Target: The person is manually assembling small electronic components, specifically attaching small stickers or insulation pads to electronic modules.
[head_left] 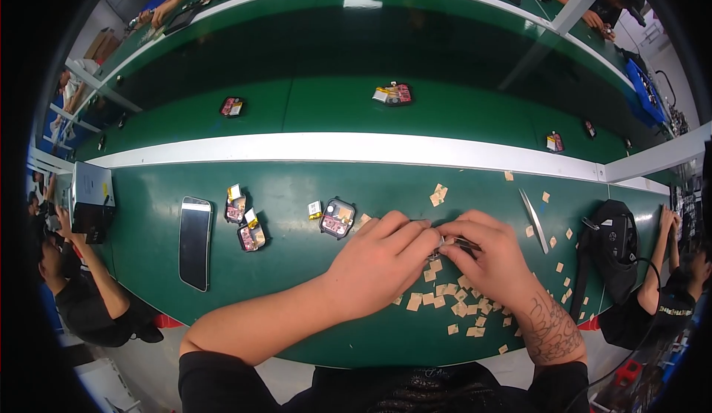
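Over the middle of the green table my left hand [391, 256] and my right hand [488, 256] meet, fingers pinched together on a small object, mostly hidden, with a dark edge and a silvery bit showing. What kind it is I cannot tell. Left of my hands lies an open watch case [337, 218] with a small battery [314, 210] beside it. Two more open watch cases, one upper [235, 208] and one lower [252, 238], sit further left, each with a battery at its top. Many small beige squares [460, 309] are scattered below and around my right hand.
Silver tweezers [532, 220] lie right of my hands, near a black bag [614, 242]. A phone [196, 244] rests at left, past it a box [92, 194]. Beyond the white rail [319, 148], a green surface carries several watch cases [393, 94]. Other people sit at both sides.
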### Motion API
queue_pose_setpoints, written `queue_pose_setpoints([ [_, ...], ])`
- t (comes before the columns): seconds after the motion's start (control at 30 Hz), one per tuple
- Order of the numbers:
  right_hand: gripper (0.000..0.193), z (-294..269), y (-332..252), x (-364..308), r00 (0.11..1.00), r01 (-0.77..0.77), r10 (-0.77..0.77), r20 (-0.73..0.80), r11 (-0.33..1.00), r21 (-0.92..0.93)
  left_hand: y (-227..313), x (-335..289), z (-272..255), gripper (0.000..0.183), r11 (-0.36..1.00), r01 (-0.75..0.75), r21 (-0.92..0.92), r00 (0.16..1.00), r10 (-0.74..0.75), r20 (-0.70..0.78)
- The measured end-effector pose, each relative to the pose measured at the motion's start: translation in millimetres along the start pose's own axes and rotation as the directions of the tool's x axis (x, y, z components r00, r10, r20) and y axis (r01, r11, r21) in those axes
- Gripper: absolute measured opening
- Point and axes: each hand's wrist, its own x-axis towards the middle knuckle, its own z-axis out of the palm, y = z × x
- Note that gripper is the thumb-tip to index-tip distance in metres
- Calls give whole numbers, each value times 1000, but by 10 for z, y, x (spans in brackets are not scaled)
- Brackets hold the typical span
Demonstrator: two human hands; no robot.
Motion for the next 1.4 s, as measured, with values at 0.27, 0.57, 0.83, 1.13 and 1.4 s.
queue_pose_setpoints([
  [0.27,22,101,-84,-40,998,0,-8,-67,993,-117,14,13,-32,41,1000,22,-5,1000,-22,11],
  [0.57,14,127,-46,-4,996,15,-29,-84,987,-162,49,14,-38,43,999,44,-19,999,-44,18],
  [0.83,19,-107,45,9,972,-100,102,-212,995,19,119,7,-18,42,984,-14,178,999,7,41],
  [1.13,24,-43,100,-24,998,2,-6,-66,997,-73,52,30,-9,47,978,-79,195,997,81,-4],
  [1.4,23,-84,61,-45,998,-28,40,-43,969,247,175,76,-15,57,962,158,-222,984,-171,-41],
])
